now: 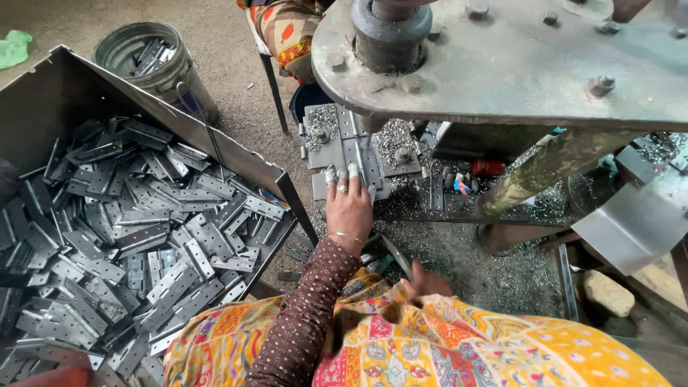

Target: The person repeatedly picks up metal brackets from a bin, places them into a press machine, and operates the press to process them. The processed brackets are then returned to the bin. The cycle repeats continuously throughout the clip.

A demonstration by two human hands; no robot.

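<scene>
My left hand (pixel 349 208), with taped fingertips, a ring and a bangle, reaches forward onto the press bed (pixel 326 150). Its fingers press down on a grey metal hinge (pixel 356 154) lying under the machine's round ram (pixel 383 36). My right hand (pixel 428 283) rests low by my lap, mostly hidden by my yellow patterned cloth. A thin metal rod (pixel 395 256) runs just to its left; whether the hand grips anything is not visible. A big open metal box (pixel 236 154) at my left is filled with several loose grey hinges (pixel 129 229).
The press's heavy bolted plate (pixel 516 64) overhangs the bed. Metal shavings (pixel 494 269) cover the base. A bucket (pixel 154 61) with hinges stands behind the box. Another person's patterned clothing (pixel 287 29) and a stool leg (pixel 272 89) are beyond. A stone (pixel 605 292) lies at right.
</scene>
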